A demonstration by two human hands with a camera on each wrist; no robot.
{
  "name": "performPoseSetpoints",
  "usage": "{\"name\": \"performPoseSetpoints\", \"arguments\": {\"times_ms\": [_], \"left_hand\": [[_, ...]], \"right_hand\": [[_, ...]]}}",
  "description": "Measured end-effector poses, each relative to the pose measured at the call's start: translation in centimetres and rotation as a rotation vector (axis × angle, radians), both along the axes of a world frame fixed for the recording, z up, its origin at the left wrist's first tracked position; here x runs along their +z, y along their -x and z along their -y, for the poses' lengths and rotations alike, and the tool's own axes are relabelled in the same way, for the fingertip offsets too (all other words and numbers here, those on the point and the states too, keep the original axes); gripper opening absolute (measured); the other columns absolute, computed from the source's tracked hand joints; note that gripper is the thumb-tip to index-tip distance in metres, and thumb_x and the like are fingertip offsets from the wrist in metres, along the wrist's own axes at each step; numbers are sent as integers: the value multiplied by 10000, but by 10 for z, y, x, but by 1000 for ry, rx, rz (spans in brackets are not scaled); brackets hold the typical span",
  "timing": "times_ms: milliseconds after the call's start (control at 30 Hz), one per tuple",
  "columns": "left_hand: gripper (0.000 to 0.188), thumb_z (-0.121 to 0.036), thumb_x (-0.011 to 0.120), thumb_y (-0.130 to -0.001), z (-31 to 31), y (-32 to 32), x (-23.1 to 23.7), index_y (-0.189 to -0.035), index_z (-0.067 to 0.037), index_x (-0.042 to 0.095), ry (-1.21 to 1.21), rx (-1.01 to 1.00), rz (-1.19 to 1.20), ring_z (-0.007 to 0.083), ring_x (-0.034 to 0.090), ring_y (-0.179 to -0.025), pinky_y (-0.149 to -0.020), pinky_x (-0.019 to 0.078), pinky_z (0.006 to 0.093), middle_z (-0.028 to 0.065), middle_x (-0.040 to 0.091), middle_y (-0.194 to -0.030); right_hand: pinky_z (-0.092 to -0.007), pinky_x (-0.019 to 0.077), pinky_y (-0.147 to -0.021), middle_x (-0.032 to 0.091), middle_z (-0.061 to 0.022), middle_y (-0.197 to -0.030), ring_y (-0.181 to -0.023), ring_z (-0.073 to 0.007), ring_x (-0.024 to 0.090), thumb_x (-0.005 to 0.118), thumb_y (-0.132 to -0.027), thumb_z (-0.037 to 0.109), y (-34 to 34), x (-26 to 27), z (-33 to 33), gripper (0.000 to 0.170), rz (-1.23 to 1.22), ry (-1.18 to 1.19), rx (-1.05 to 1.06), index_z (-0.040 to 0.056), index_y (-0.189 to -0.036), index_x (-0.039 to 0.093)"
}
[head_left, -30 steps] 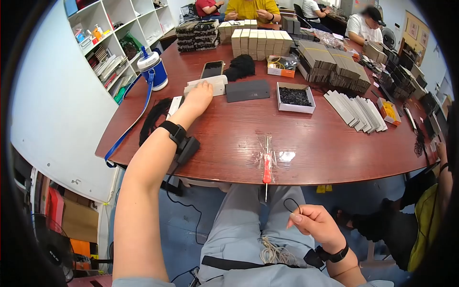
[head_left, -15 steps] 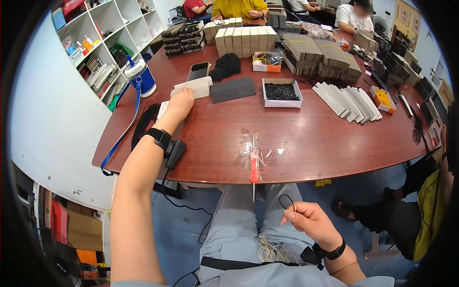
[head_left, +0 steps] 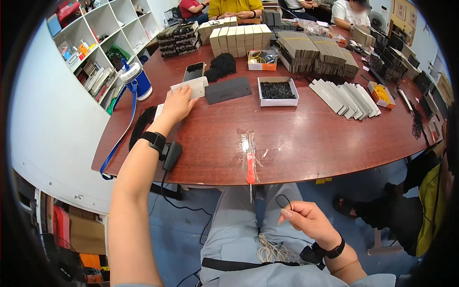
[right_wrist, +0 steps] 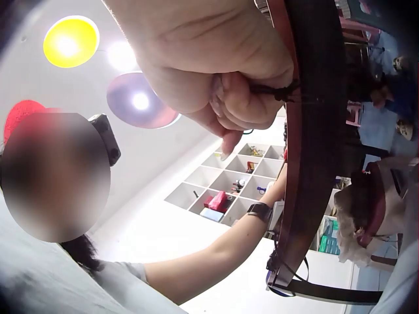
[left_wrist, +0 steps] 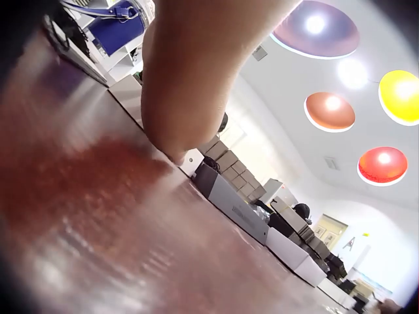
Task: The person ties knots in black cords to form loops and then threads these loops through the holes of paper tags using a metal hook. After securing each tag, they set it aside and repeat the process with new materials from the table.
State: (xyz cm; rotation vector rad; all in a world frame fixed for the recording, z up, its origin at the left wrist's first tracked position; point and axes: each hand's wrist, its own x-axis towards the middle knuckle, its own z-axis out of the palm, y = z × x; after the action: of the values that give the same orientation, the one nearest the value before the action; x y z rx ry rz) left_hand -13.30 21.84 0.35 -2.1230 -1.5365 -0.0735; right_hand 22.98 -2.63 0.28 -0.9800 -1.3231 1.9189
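My left hand lies over a small pile of pale grey card strips at the table's left, fingers extended on the cards and thumb spread to the side. Beside it is a dark grey card, with a hole near one end. Over my lap, my right hand pinches a thin black cord between thumb and forefinger, its loop standing up above them. In front of me a red-handled tool with a thin metal shaft lies under clear tape, its tip jutting past the table edge.
A white box of small black pieces stands mid-table, fanned grey cards to its right. Stacked card bundles line the back. Black cords, a phone and a blue-white jug are at left. Other people sit beyond.
The head view has shifted, so the table sits further left. My left hand's fingers have loosened and its thumb has spread on the cards. My right hand keeps the cord loop over my lap.
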Motion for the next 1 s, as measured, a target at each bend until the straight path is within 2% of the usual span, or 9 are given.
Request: {"name": "performPoseSetpoints", "arguments": {"times_ms": [167,233,467,667,733,767,833,933,1000], "left_hand": [[474,-333,341,-851,-40,13,-10,-1216,-30,338,-44,-9,304,284,319,-1166,-935,262,445,136,357,-1251],[500,-361,285,-859,-52,17,-10,-1244,-42,289,132,115,487,274,250,-1208,-967,213,446,137,298,-1290],[523,-379,231,-866,-49,14,-6,-1284,-65,211,317,228,281,282,177,-1238,-989,168,407,128,205,-1336],[531,-392,248,-861,-40,4,-3,-1292,-88,194,280,254,294,265,161,-1245,-979,154,459,111,176,-1348],[538,-411,360,-830,-28,-13,7,-1242,-71,298,8,192,320,258,250,-1208,-954,193,494,109,286,-1298],[538,-411,360,-830,-21,-23,13,-1242,-71,298,12,190,320,258,250,-1208,-954,193,494,109,286,-1298],[500,-360,478,-790,-4,-48,25,-1185,-72,374,-63,-203,190,262,325,-1159,-945,229,462,117,369,-1238],[466,-322,534,-758,-1,-66,3,-1134,-67,428,-56,-356,-26,259,371,-1122,-926,276,435,114,421,-1191],[457,-255,511,-775,-4,-75,-4,-1172,-67,386,9,-292,-59,270,369,-1122,-916,305,408,124,390,-1217]], "right_hand": [[-179,379,-642,564,-4,-730,-696,-34,473,468,-853,168,3,-1,-1,208,13,12,8,-5,-774,553],[-180,381,-644,564,-4,-730,-700,-34,475,466,-853,168,3,-3,-2,209,27,18,12,-4,-775,554],[-186,389,-666,566,-10,-761,-730,-36,480,454,-860,171,7,-15,-3,208,0,80,42,-1,-796,551],[-193,393,-686,567,-14,-781,-740,-44,486,448,-862,169,12,-12,-6,209,32,73,75,-7,-807,546],[-192,392,-685,566,-15,-778,-737,-45,486,448,-862,172,9,-12,-5,214,11,70,56,-7,-802,547],[-191,392,-684,566,-16,-775,-736,-45,486,450,-861,171,7,-14,-6,213,29,57,49,-7,-801,548],[-191,392,-683,566,-16,-773,-736,-46,486,451,-861,171,7,-18,-5,211,47,52,48,-7,-800,548],[-192,392,-683,565,-16,-772,-739,-48,487,452,-860,167,7,-18,-6,205,56,69,56,-6,-804,548],[-195,392,-684,566,-16,-773,-737,-51,488,451,-860,167,8,-18,-4,205,30,71,45,-6,-806,548]]}}
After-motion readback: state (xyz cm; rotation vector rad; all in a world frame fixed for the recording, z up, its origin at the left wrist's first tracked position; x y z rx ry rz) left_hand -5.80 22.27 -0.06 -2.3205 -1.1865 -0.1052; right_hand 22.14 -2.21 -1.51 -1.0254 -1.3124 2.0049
